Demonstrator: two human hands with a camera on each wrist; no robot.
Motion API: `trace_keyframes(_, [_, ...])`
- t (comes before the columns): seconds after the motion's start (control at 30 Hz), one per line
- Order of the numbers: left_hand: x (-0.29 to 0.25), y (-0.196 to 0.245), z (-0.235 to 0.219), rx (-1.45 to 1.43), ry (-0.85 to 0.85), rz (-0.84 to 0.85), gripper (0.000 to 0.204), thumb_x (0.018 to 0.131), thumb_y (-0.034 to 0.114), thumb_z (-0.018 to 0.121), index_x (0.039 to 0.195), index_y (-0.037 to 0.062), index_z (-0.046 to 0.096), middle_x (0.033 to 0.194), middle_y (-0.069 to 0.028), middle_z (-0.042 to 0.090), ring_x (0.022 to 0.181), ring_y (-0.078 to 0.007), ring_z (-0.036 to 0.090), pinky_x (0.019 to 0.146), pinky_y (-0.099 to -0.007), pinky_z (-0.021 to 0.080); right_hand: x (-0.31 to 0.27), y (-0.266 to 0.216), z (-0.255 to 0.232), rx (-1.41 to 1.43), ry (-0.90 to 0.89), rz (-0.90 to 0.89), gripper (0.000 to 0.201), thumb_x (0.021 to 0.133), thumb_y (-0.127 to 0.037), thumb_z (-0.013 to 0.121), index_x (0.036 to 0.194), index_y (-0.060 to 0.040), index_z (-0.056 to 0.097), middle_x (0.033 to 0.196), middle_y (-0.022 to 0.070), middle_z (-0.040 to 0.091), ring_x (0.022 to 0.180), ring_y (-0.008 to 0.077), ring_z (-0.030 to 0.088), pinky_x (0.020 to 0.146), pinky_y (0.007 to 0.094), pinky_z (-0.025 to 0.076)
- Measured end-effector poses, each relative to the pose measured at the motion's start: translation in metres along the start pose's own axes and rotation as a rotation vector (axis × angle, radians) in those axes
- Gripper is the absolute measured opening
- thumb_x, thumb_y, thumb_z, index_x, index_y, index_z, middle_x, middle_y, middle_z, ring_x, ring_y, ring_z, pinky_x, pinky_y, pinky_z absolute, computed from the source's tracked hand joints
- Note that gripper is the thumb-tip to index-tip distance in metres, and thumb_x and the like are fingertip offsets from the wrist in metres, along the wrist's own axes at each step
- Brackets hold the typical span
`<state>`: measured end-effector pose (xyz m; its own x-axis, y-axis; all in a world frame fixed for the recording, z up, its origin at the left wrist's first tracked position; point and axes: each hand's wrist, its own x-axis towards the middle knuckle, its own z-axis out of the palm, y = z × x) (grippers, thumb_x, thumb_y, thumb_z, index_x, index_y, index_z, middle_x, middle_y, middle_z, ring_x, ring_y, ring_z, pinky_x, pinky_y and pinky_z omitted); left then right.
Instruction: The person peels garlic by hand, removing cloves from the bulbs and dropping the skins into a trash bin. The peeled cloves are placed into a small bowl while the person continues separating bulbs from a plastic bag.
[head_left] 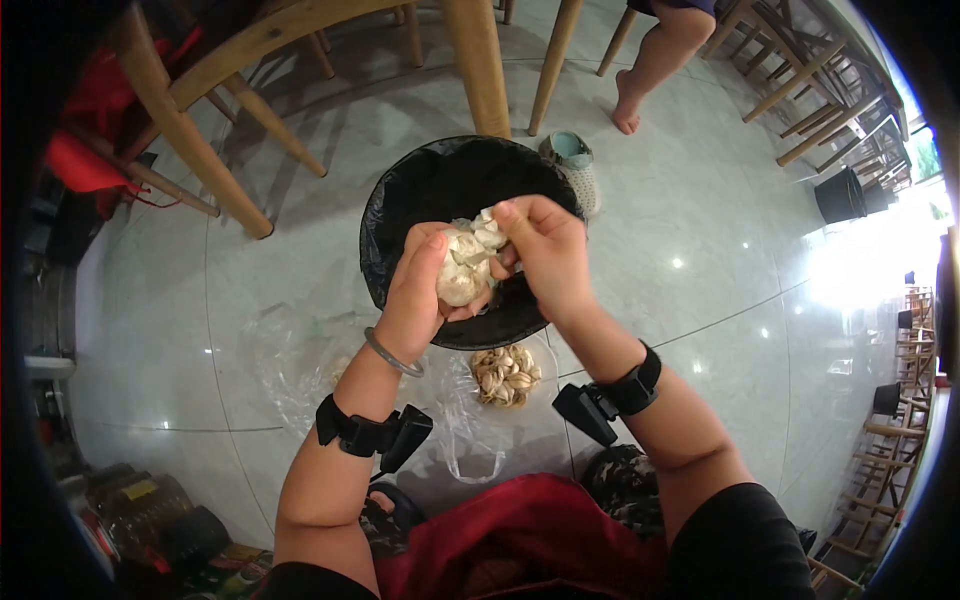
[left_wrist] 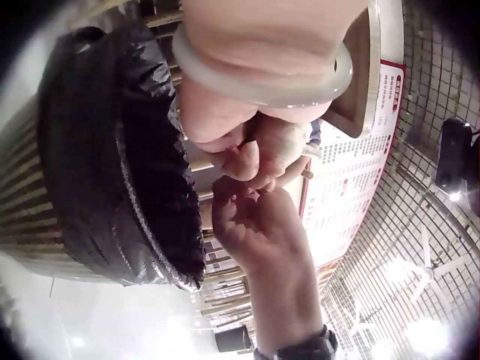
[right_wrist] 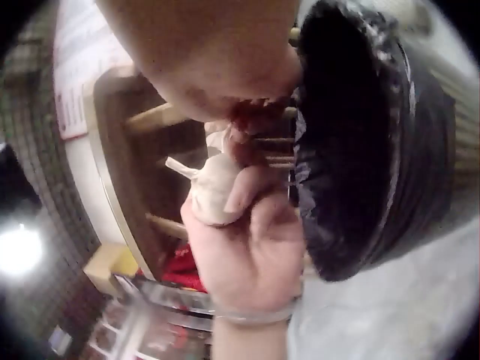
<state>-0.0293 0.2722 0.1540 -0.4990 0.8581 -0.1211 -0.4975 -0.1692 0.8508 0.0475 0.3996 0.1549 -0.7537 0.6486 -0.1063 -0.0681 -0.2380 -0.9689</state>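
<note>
Over the bin [head_left: 420, 190], both hands grip the garlic bulb [head_left: 462, 268].

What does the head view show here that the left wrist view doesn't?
Only the head view shows the bowl of garlic cloves on the floor and wooden chair legs. Only the left wrist view shows a wall menu poster. Both show the left hand and right hand gripping the garlic bulb over the black-lined bin.
</note>
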Motion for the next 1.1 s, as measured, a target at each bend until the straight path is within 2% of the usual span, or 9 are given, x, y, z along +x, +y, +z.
trace_keyframes(0.23, [-0.004, 0.013, -0.004, 0.055, -0.107, -0.089, 0.033, 0.095, 0.043, 0.032, 0.094, 0.0120, 0.044, 0.085, -0.0228, 0.064, 0.045, -0.0129, 0.047, 0.040, -0.0229, 0.036, 0.004, -0.012, -0.010, -0.374, 0.109, -0.241, 0.014, 0.086, -0.012, 0.062, 0.085, 0.0012, 0.061, 0.069, 0.0014, 0.062, 0.059, 0.0070, 0.053, 0.054, 0.0233, 0.043])
trace_keyframes(0.33, [-0.004, 0.018, -0.019, 0.051, -0.190, -0.212, 0.033, 0.094, 0.042, 0.034, 0.094, 0.0109, 0.045, 0.084, -0.0231, 0.064, 0.040, -0.0127, 0.044, 0.038, -0.0216, 0.036, 0.011, -0.001, -0.016, -0.484, 0.126, -0.363, 0.010, 0.082, -0.009, 0.063, 0.086, -0.0003, 0.062, 0.068, 0.0049, 0.062, 0.061, 0.0159, 0.058, 0.060, 0.0293, 0.047])
trace_keyframes(0.43, [-0.005, 0.025, -0.029, -0.043, -0.389, -0.261, 0.033, 0.093, 0.039, 0.038, 0.098, 0.0084, 0.046, 0.088, -0.0236, 0.063, 0.037, -0.0121, 0.043, 0.038, -0.0207, 0.038, 0.022, -0.005, -0.034, -0.866, 0.112, -0.565, 0.011, 0.079, -0.007, 0.063, 0.089, -0.0024, 0.063, 0.075, 0.0088, 0.060, 0.073, 0.0250, 0.059, 0.066, 0.0335, 0.048])
trace_keyframes(0.53, [-0.009, 0.032, -0.013, -0.010, -0.165, -0.215, 0.033, 0.091, 0.036, 0.044, 0.102, 0.0053, 0.049, 0.093, -0.0232, 0.062, 0.041, -0.0111, 0.048, 0.039, -0.0194, 0.040, 0.012, 0.002, -0.028, -0.984, -0.076, -0.762, 0.019, 0.077, -0.007, 0.062, 0.096, -0.0030, 0.063, 0.087, 0.0107, 0.056, 0.084, 0.0312, 0.055, 0.072, 0.0374, 0.047])
trace_keyframes(0.67, [-0.006, 0.031, -0.011, 0.156, -0.065, -0.082, 0.029, 0.092, 0.029, 0.048, 0.108, 0.0047, 0.050, 0.093, -0.0141, 0.063, 0.052, -0.0094, 0.054, 0.041, -0.0179, 0.040, -0.003, -0.006, -0.013, -0.695, -0.160, -0.485, 0.022, 0.087, -0.013, 0.057, 0.108, -0.0049, 0.060, 0.097, 0.0117, 0.052, 0.087, 0.0262, 0.055, 0.076, 0.0328, 0.046])
trace_keyframes(0.73, [-0.004, 0.027, -0.008, 0.251, 0.041, -0.058, 0.023, 0.092, 0.025, 0.050, 0.106, 0.0063, 0.052, 0.093, -0.0107, 0.064, 0.055, -0.0078, 0.053, 0.042, -0.0176, 0.039, -0.011, -0.009, -0.002, -0.265, -0.267, -0.014, 0.032, 0.092, -0.022, 0.054, 0.117, -0.0015, 0.051, 0.100, 0.0099, 0.053, 0.083, 0.0153, 0.056, 0.072, 0.0280, 0.047])
trace_keyframes(0.8, [-0.002, 0.020, -0.004, 0.294, 0.117, 0.034, 0.019, 0.092, 0.022, 0.052, 0.103, 0.0070, 0.054, 0.092, -0.0083, 0.064, 0.057, -0.0070, 0.054, 0.043, -0.0177, 0.040, -0.018, -0.014, 0.007, -0.062, -0.418, 0.169, 0.043, 0.092, -0.026, 0.055, 0.123, 0.0005, 0.041, 0.099, 0.0098, 0.053, 0.079, 0.0118, 0.056, 0.067, 0.0260, 0.048])
trace_keyframes(0.87, [0.000, 0.005, -0.001, 0.283, 0.165, 0.194, 0.017, 0.093, 0.021, 0.052, 0.101, 0.0068, 0.055, 0.090, -0.0069, 0.064, 0.060, -0.0072, 0.055, 0.043, -0.0179, 0.041, -0.022, -0.004, 0.014, -0.042, -0.358, 0.089, 0.050, 0.090, -0.025, 0.060, 0.125, 0.0004, 0.035, 0.098, 0.0099, 0.054, 0.069, 0.0101, 0.056, 0.058, 0.0223, 0.047])
trace_keyframes(1.1, [-0.001, 0.002, 0.011, 0.102, 0.271, 0.123, 0.026, 0.094, 0.028, 0.046, 0.094, 0.0038, 0.055, 0.087, -0.0077, 0.063, 0.063, -0.0102, 0.057, 0.043, -0.0212, 0.043, -0.029, 0.000, 0.020, -0.047, -0.297, -0.069, 0.049, 0.082, -0.016, 0.069, 0.122, -0.0032, 0.043, 0.092, 0.0092, 0.057, 0.066, 0.0076, 0.055, 0.054, 0.0210, 0.046])
